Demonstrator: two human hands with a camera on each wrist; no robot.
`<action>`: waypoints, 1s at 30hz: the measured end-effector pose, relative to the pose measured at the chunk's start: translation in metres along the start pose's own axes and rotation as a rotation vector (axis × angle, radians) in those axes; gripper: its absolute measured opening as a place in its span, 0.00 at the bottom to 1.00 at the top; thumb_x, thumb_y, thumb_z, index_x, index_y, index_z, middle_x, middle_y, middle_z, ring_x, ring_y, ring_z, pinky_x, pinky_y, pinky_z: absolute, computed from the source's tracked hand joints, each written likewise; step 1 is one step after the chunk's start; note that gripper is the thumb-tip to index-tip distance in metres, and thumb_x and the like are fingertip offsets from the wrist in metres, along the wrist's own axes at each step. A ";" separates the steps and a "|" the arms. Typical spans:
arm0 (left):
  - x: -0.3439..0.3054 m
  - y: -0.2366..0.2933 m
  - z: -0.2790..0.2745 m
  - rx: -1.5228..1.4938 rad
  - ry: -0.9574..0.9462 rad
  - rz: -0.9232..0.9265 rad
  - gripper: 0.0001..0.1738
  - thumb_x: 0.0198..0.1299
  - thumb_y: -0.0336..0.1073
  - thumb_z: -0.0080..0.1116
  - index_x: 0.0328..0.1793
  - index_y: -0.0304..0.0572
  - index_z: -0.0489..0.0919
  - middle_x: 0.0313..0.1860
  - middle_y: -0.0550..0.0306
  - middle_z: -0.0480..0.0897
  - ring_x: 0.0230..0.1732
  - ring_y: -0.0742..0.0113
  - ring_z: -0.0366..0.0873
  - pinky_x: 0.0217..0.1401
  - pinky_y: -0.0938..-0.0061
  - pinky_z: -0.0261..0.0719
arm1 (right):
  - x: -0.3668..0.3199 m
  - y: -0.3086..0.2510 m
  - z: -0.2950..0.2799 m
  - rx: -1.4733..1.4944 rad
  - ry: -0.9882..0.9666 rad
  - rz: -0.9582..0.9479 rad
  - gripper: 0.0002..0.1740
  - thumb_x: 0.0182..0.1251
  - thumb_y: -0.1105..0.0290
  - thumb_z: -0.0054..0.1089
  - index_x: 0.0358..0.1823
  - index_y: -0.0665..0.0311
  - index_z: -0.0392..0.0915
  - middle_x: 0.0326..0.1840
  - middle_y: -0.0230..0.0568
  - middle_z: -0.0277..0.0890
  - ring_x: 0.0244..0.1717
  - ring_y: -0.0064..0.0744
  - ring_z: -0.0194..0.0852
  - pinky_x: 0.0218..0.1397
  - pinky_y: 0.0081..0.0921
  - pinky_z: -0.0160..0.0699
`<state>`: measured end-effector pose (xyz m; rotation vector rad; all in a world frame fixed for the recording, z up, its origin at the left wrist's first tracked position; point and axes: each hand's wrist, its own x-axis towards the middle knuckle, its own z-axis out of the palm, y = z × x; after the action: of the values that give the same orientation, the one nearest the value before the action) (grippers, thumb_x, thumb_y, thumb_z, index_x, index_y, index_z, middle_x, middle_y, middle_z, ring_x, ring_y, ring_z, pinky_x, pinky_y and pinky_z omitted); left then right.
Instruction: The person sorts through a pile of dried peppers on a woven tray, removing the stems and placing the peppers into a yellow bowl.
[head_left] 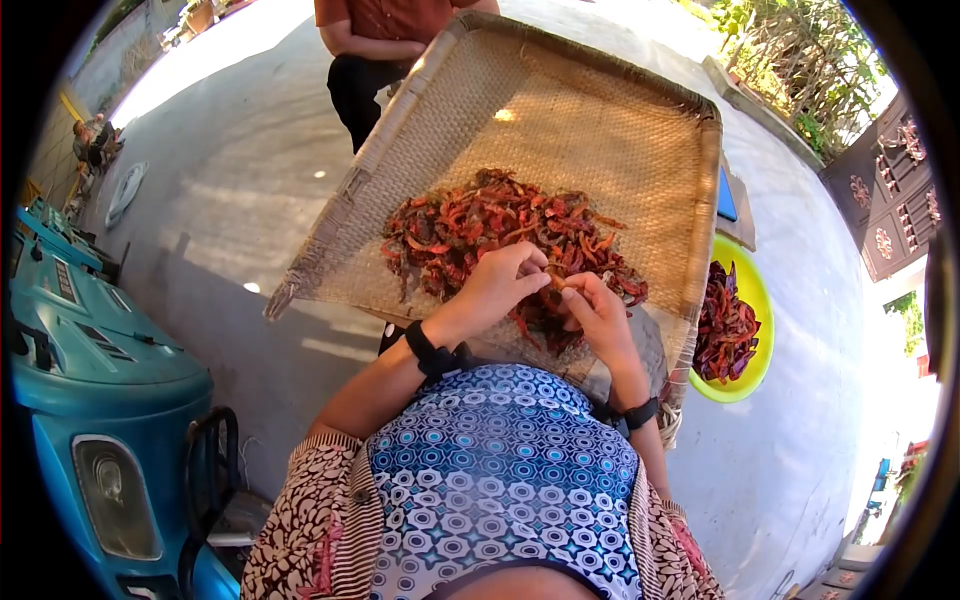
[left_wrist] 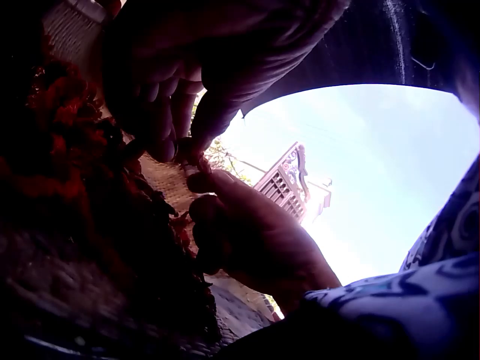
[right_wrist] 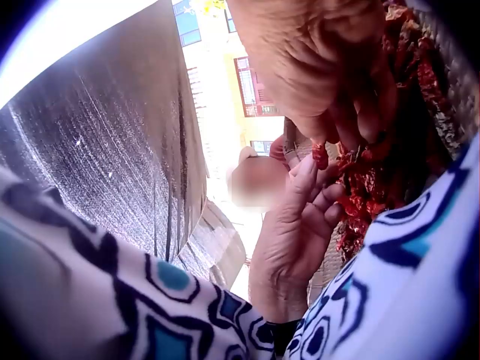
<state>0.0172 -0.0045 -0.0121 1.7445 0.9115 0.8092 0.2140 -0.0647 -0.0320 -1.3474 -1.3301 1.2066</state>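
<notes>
A heap of dried red peppers lies on a woven tray. Over the heap's near edge, the left hand and right hand meet at the fingertips. Between them is a small dried pepper, pinched by both hands. In the left wrist view the left hand is above and the right hand below, both dark. In the right wrist view the left hand is below and the right hand above, fingers bent toward the pepper.
A yellow-green basin of darker red peppers stands right of the tray, near a blue flat object. Across the tray a person in a rust-coloured shirt crouches. A teal vehicle and a black metal frame are at the left.
</notes>
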 end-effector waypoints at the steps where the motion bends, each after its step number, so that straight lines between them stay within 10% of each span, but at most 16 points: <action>1: 0.000 -0.001 -0.001 0.027 0.020 0.008 0.14 0.63 0.32 0.62 0.52 0.35 0.77 0.38 0.56 0.81 0.37 0.69 0.78 0.41 0.73 0.78 | -0.002 0.000 -0.003 0.004 0.009 0.015 0.13 0.73 0.65 0.57 0.51 0.65 0.75 0.30 0.30 0.77 0.25 0.17 0.71 0.28 0.16 0.69; 7: -0.002 -0.006 -0.010 0.389 0.133 -0.001 0.16 0.59 0.29 0.61 0.53 0.38 0.74 0.37 0.53 0.75 0.39 0.57 0.77 0.42 0.64 0.76 | -0.018 0.005 -0.060 0.271 0.397 -0.020 0.12 0.75 0.63 0.56 0.50 0.63 0.75 0.29 0.30 0.76 0.22 0.19 0.71 0.29 0.19 0.71; 11: -0.003 -0.021 -0.010 0.521 0.212 0.012 0.11 0.57 0.30 0.61 0.46 0.42 0.75 0.43 0.49 0.74 0.39 0.46 0.77 0.39 0.57 0.75 | -0.030 0.024 -0.107 0.975 0.600 -0.274 0.18 0.78 0.52 0.46 0.53 0.57 0.75 0.34 0.25 0.74 0.28 0.20 0.61 0.34 0.19 0.65; 16: -0.001 -0.013 -0.020 0.555 0.154 0.005 0.07 0.60 0.31 0.61 0.43 0.42 0.77 0.40 0.50 0.74 0.39 0.52 0.76 0.40 0.60 0.73 | -0.028 0.027 -0.099 0.927 0.698 -0.032 0.17 0.77 0.54 0.49 0.52 0.59 0.76 0.33 0.27 0.75 0.27 0.21 0.65 0.32 0.22 0.68; 30: -0.002 -0.012 -0.027 0.646 0.117 0.010 0.06 0.62 0.35 0.59 0.42 0.43 0.77 0.38 0.55 0.78 0.40 0.55 0.78 0.40 0.64 0.74 | -0.004 -0.002 -0.008 0.060 -0.048 0.029 0.10 0.75 0.65 0.53 0.50 0.62 0.76 0.32 0.32 0.78 0.27 0.17 0.73 0.31 0.17 0.72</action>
<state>-0.0088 0.0092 -0.0157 2.2683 1.3475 0.6657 0.2222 -0.0680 -0.0285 -1.3062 -1.3013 1.2964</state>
